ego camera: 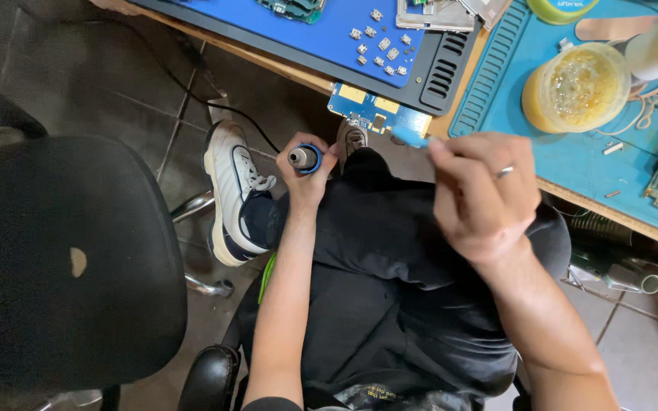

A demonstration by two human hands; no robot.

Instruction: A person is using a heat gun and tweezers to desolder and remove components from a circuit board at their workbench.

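Head view: left hand (306, 171) grip wraps a blue tool (304, 157), right hand (481, 194) pinches a blue board (378, 114) at bench edge (298, 76).

Black chair (62, 259) sat left of bench (283, 70). Blue mat (321, 34) on bench carried small chips (381, 42). Yellow jar (576, 87) right of mat. White shoe (230, 190) below bench.

blue circuit board (378, 114), white shoe (230, 190), black trousers (390, 281)
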